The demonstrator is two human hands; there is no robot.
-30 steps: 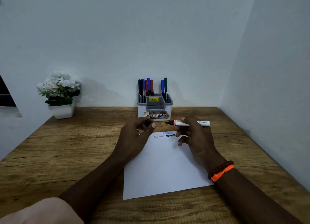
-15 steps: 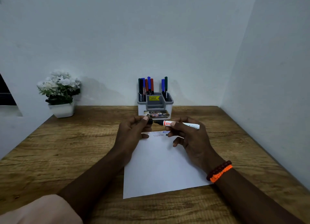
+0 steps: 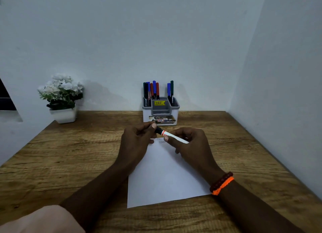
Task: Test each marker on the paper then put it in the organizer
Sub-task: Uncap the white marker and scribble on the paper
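From the head view, the right hand (image 3: 190, 143) has its grip clenched around the white marker (image 3: 172, 137), held above the far end of the paper (image 3: 162, 177) on the wooden worktop (image 3: 78, 154). The left hand (image 3: 137, 142) pinches the marker's black cap (image 3: 158, 130) at its tip. The organizer (image 3: 161, 113), stocked with upright markers, stands just beyond, a potted plant (image 3: 61, 96) well to its left.

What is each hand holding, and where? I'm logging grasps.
Right hand holds the white marker by its barrel; left hand pinches its black cap end.
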